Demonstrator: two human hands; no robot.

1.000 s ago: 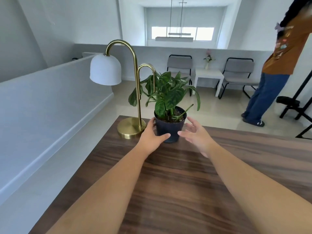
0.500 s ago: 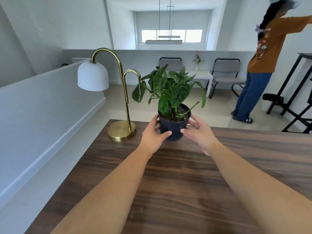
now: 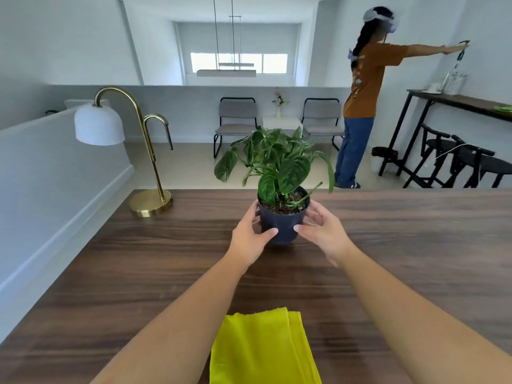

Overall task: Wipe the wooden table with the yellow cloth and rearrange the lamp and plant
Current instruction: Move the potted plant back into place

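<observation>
While both hands cup the dark pot, left hand on its left side and right hand on its right, the plant sits between them on the wooden desk. Lamp stands well off to the left of the left hand; yellow cloth lies folded between the forearms, nearer the person than the hands.

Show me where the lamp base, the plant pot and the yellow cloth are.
lamp base (image 3: pixel 150 203): head view, top of the brass disc.
plant pot (image 3: pixel 282 225): head view, dark front wall.
yellow cloth (image 3: pixel 260 347): head view, middle of the folded top.
</observation>
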